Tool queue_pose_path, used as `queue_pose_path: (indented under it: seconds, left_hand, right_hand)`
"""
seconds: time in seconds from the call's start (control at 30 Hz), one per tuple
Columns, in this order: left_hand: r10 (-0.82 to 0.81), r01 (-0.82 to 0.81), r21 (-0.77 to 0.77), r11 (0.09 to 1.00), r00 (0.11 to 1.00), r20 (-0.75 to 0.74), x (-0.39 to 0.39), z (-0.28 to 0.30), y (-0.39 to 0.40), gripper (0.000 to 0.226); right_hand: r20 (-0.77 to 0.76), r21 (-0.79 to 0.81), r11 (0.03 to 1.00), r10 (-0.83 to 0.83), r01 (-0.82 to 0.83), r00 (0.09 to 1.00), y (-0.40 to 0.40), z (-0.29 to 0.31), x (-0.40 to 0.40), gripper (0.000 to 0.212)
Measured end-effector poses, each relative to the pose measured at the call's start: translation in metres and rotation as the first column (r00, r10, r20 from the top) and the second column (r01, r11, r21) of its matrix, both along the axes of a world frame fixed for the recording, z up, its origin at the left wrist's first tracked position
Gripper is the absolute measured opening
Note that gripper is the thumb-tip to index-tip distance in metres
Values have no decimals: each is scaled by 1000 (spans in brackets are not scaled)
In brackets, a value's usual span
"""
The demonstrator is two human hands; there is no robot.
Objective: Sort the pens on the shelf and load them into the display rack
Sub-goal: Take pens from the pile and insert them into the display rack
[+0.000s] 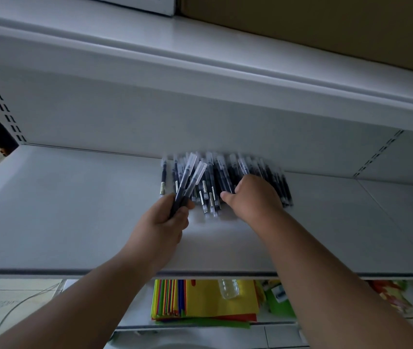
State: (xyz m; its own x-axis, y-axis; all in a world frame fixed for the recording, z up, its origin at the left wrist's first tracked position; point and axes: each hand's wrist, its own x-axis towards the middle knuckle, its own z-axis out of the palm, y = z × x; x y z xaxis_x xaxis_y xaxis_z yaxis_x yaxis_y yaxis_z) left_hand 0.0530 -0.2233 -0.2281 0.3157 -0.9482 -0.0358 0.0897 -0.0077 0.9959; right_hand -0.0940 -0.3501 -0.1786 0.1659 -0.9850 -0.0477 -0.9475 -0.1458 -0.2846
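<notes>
Pile of pens (225, 180) heaped at the back of the white shelf (74, 210), hard against the rear panel, long axes mostly running front to back, a few fanned at slight angles. Dark slim barrels, frosted clear caps pointing to the rear, pale label strips near the front ends; smooth hard plastic, likely to roll and slide on the slick painted metal.

Right hand (255, 197) lying on the right part of the pile, palm down, fingers reaching forward over the pens and hidden behind the knuckles; whether curled on a pen or just pressing, cannot tell. Thumb out to the left, touching the front ends of the middle pens.

Left hand (165, 220) just beside the pile's left front edge, fingers and thumb curled round a small bunch of held pens (187, 180), perhaps two or three, caps up and tilted to the right, lower ends sunk in the fist.

Nearest loose pens: directly ahead of and under the right hand's fingers, lengthwise to the reach, so probably best pinched across the barrel or raked toward the front. Left hand near, but already occupied.

No display rack in view. Below the shelf: stacked coloured paper (200, 303), a clear plastic bottle (229, 288) lying on it. Above: an upper shelf with a brown cardboard box (326, 28).
</notes>
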Motion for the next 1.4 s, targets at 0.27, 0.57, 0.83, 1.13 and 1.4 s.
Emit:
queue_pose_path:
  seconds: [0.27, 0.57, 0.83, 1.13, 1.4]
  left_hand:
    - [0, -1, 1, 1000, 999, 53, -3, -4, -3, 19]
    - [28, -29, 3, 1000, 994, 107, -5, -6, -3, 16]
    - [-72, 72, 14, 997, 997, 35, -50, 3, -15, 13]
    - [-136, 131, 52, 990, 986, 93, -171, 11, -47, 19]
    - [-193, 189, 45, 981, 976, 98, -332, 20, -71, 17]
  right_hand:
    - [-8, 34, 999, -13, 13, 1000, -6, -2, 3, 40]
    - [278, -106, 994, 40, -11, 960, 16, 5, -18, 31]
    - [571, -175, 984, 112, -13, 813, 39, 21, -77, 12]
    - [699, -291, 949, 128, 117, 703, 64, 40, -209, 20]
    - [626, -351, 898, 15, 264, 780, 65, 48, -376, 9]
